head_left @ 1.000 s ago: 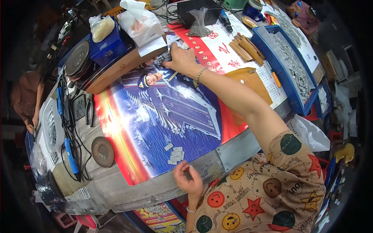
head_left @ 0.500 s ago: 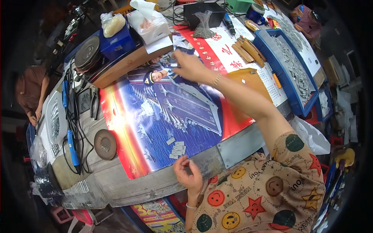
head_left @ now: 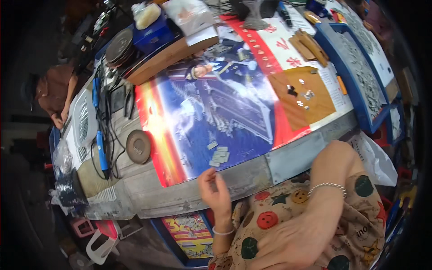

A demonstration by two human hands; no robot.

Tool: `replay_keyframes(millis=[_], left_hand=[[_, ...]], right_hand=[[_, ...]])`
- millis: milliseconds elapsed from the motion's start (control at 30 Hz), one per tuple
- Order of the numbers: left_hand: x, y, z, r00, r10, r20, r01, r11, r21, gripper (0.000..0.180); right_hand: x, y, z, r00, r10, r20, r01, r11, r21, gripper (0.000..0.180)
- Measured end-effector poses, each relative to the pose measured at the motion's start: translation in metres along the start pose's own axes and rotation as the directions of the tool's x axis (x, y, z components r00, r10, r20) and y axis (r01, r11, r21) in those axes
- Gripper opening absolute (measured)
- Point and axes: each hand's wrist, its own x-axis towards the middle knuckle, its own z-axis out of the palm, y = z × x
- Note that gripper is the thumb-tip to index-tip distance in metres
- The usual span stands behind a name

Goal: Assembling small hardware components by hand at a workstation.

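My left hand hovers at the table's near edge, its thumb apart from loosely bent fingers, with nothing visible in it. Just beyond its fingertips, several small flat pale pieces lie on the glossy blue-and-red poster. My right hand is drawn back low over my patterned shirt. It is smeared by motion and its fingertips are hidden, so any held thing cannot be made out. Small shiny and dark bits lie on a mustard-brown sheet at the poster's right side.
A long blue tray of grey pieces stands at right. Brown sticks lie beside it. At left are a round brown dish, a blue-handled tool with cords, and pliers. Another person sits at far left.
My right hand has come back from the poster's far side to my body, uncovering bits on the brown sheet. My left hand stays near the pale pieces. The whole view has shifted.
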Motion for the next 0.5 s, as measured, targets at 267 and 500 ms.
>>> replay_keyframes(millis=[267, 500], left_hand=[[0.041, 0.015, -0.015, 0.987, 0.14, 0.076, -0.158, 0.918, 0.363, 0.025], [0.101, 0.001, -0.002, 0.898, 0.17, 0.407, -0.372, 0.788, 0.491, 0.018]], right_hand=[[-0.011, -0.027, 0.015, 0.994, 0.056, -0.091, -0.042, 0.988, 0.148, 0.034], [-0.023, -0.032, 0.018, 0.991, -0.029, -0.131, 0.035, 0.999, 0.042, 0.047]])
